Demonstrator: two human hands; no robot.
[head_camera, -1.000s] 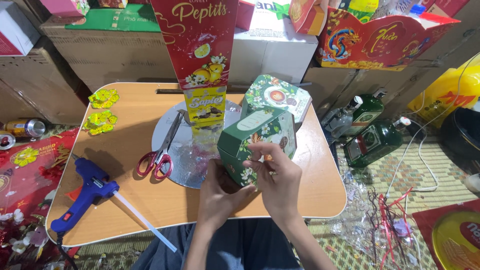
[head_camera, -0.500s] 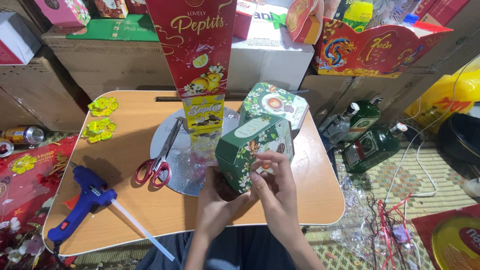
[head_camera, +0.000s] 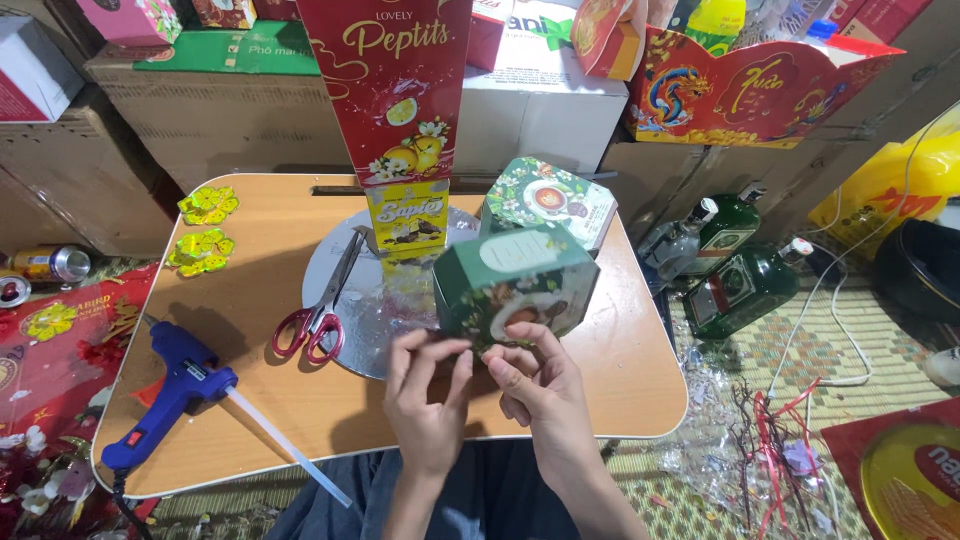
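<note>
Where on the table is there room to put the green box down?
Bare wood shows right of the green box, toward the table edge, and between the scissors and gold flowers. The silver disc middle is crowded; the glue gun fills the left corner.

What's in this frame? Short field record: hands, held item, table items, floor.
left hand: fingertips at the green box's lower left edge
right hand: fingers at the box's bottom edge
green box: octagonal, tilted, raised over the silver disc
table: red-handled scissors, blue glue gun, second green box, small yellow box
floor, right: two green bottles
</note>
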